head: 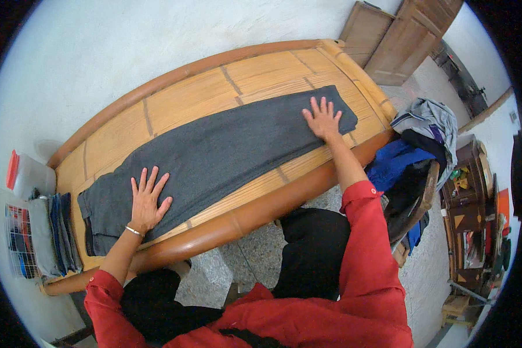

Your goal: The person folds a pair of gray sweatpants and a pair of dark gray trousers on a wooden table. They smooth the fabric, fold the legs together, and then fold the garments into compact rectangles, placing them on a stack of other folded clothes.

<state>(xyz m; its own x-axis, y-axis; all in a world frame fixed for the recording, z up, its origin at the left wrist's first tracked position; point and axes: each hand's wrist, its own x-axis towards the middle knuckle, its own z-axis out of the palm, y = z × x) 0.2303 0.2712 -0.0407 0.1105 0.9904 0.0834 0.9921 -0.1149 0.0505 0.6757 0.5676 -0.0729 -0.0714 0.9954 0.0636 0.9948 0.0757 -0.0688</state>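
Note:
A pair of dark grey trousers (226, 143), folded lengthwise, lies flat across a bamboo bed (191, 108). The waistband end is at the left and the leg ends are at the right. My left hand (148, 200), with a silver bracelet at its wrist, rests palm down on the cloth towards the waist end. Near the hems my right hand (322, 119) presses flat on the fabric. Both hands have their fingers spread and grip nothing.
Folded clothes (54, 235) are stacked at the bed's left end, beside a plastic box with a red lid (30, 174) and a wire basket (21, 239). To the right, loose garments (404, 152) hang over a wooden chair (424, 200). Beyond stands a dark wooden cabinet (465, 209).

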